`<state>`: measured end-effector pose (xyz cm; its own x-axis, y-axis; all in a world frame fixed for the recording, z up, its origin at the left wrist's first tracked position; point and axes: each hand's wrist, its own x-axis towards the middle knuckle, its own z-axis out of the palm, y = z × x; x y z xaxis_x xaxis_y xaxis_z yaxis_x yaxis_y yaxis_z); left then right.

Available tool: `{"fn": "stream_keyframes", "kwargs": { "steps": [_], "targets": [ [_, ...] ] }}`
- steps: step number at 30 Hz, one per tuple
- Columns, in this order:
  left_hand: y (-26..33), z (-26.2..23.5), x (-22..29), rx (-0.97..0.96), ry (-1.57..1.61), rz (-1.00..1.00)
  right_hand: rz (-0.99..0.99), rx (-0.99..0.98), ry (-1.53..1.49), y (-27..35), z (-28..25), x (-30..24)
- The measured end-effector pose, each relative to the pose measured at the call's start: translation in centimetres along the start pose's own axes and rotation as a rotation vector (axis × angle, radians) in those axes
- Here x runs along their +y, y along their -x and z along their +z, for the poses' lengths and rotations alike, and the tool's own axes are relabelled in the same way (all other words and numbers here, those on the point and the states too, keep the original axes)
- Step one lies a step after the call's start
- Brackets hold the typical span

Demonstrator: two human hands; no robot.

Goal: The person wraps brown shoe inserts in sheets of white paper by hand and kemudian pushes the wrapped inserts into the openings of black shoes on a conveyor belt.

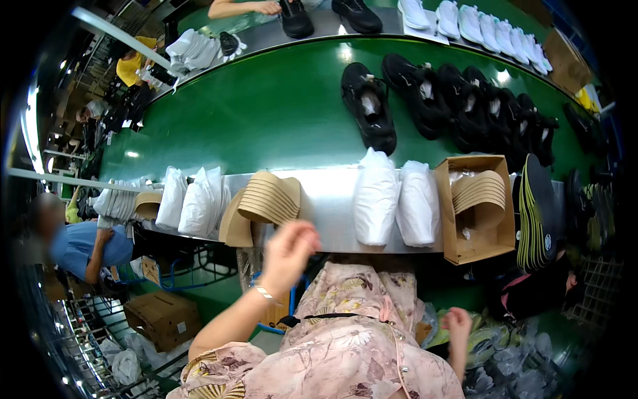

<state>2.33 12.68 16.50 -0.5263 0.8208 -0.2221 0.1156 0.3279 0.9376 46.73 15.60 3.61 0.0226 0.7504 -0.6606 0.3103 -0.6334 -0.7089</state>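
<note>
My left hand [290, 249] is raised at the near edge of the metal shelf, beside a stack of curved brown cardboard strips [269, 198]. Its fingers are bent and smeared by motion, so their grip cannot be made out. To the right of that hand stand two white paper-wrapped bundles [376, 199], side by side and upright. Low at my right side, my right hand [456, 326] hangs below the shelf with loosely bent fingers, and nothing shows in it. Farther right, an open cardboard box [478, 247] holds more curved cardboard strips [480, 196].
Beyond the metal shelf [325, 206] runs a green belt [239, 106] carrying several black shoes [369, 110]. White shoes [470, 28] line the far ledge. Dark insoles [537, 213] with yellow-green edges stand right of the box. Other people work at the left and across the belt.
</note>
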Motion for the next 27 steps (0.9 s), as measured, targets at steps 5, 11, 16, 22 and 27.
{"fn": "stream_keyframes", "kwargs": {
  "steps": [5,11,16,22,27],
  "targets": [
    [5.7,2.1,-19.5,-0.500,-0.978,-0.288,0.410,-0.067,0.191,-0.9,7.3,14.8],
    [2.1,2.4,-22.0,-0.796,-1.001,-0.774,0.432,-0.142,0.345,4.0,13.9,22.1],
    [2.9,2.8,-23.0,-0.753,-0.590,-0.587,0.429,-0.086,-0.361,5.5,15.1,17.4],
    [6.3,4.5,-20.8,-1.179,-0.533,-0.465,0.155,-0.571,-0.217,7.3,18.3,10.7],
    [6.7,5.5,-24.1,-1.506,-0.890,-0.363,0.035,-0.824,0.011,6.1,25.4,20.0]
  ]
}}
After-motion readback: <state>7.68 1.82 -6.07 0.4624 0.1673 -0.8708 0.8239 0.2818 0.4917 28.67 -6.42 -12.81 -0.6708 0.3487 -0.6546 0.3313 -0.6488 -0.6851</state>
